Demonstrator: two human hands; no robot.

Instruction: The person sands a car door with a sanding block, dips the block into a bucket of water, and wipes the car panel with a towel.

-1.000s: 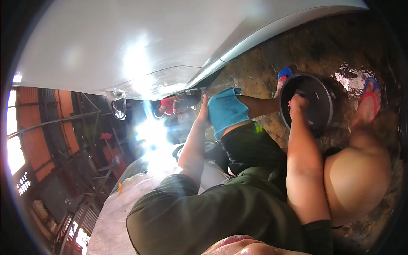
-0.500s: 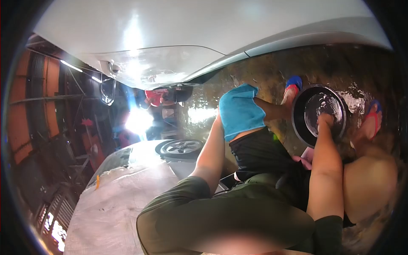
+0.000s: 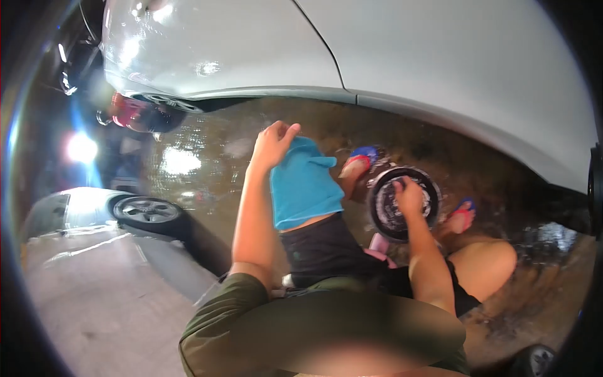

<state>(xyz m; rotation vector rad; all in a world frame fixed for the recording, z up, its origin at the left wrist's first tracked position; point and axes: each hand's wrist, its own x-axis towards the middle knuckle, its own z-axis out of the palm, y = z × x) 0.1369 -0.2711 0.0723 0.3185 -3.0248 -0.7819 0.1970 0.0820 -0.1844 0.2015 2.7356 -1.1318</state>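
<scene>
A blue cloth [image 3: 306, 182] lies draped over my left knee. My left hand [image 3: 275, 143] is at the cloth's far edge, thumb apart from the loosely bent fingers, with nothing visible in it. My right hand [image 3: 411, 196] is closed above a round black basin [image 3: 377, 213] on the wet floor between my feet. A small dark thing shows at its fingers, too unclear to name. Whitish suds or foam show inside the basin.
A light-coloured car's side panel [image 3: 440, 75] runs along the far side. Another car with a visible wheel [image 3: 146, 210] stands at the left. Someone in red [image 3: 135, 113] is further off. Something pink [image 3: 379, 244] sits below the basin.
My view has turned, so the basin and feet appear further left. My left hand has come into sight beside the cloth. My right hand has lifted from inside the basin, now closed.
</scene>
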